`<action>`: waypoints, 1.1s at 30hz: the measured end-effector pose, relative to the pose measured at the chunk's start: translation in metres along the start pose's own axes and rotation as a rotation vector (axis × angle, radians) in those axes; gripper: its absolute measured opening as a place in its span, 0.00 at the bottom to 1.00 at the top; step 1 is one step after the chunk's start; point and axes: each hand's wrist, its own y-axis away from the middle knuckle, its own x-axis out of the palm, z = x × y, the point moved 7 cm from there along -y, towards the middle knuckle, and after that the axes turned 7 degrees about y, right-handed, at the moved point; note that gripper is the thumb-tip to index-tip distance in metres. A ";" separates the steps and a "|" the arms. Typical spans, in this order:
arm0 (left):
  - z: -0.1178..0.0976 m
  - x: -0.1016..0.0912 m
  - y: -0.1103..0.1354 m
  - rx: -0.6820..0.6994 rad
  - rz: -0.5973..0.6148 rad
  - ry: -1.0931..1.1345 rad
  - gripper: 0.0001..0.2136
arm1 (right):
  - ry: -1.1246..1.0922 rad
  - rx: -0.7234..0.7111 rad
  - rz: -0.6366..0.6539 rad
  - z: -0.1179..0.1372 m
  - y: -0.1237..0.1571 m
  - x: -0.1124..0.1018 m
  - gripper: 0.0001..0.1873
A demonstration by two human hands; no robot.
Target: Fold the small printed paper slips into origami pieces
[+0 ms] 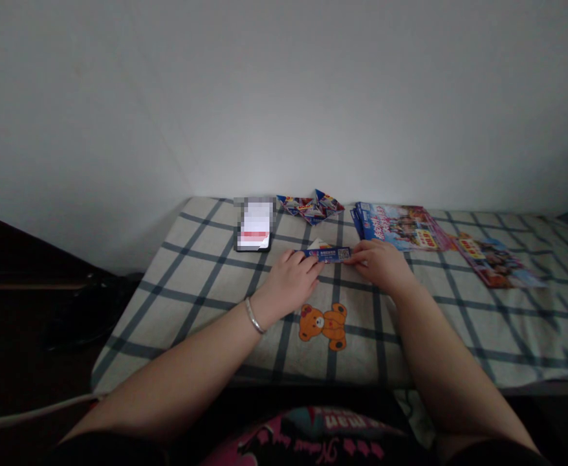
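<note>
A folded flyer (331, 254) lies on the checked cloth, a narrow blue strip with a QR code along its front and a pale pointed part behind. My left hand (291, 281), with a silver bangle at the wrist, has its fingers bent over the strip's left end; its thumb is hidden. At the right end, my right hand (383, 264) pinches the strip between thumb and fingers. Just beyond both hands sits a folded paper piece (312, 207) with pointed ends, made of similar printed paper.
A phone (255, 223) with a lit, partly blurred screen lies at the back left. Several flyers (395, 226) are stacked at the right, and another flyer (500, 259) lies beyond them. The checked cloth (206, 272) covers the table against a pale wall (284, 97).
</note>
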 end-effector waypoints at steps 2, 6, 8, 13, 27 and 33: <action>0.000 0.000 0.000 -0.003 0.002 -0.001 0.17 | 0.018 0.025 -0.009 -0.005 0.003 -0.002 0.11; 0.000 0.001 0.001 -0.006 0.007 0.005 0.17 | 0.057 0.045 -0.014 -0.012 0.008 -0.006 0.12; 0.001 0.001 0.000 -0.009 0.010 0.007 0.17 | 0.066 0.049 -0.018 -0.014 0.008 -0.006 0.12; 0.001 0.001 -0.001 -0.014 0.024 0.010 0.17 | 0.016 0.059 -0.160 -0.007 0.004 -0.011 0.11; -0.001 0.001 -0.002 0.010 0.004 -0.024 0.15 | -0.131 -0.123 -0.168 0.050 -0.005 -0.004 0.16; -0.001 -0.003 -0.002 0.027 -0.029 -0.048 0.11 | -0.120 -0.121 -0.122 0.050 -0.007 0.000 0.15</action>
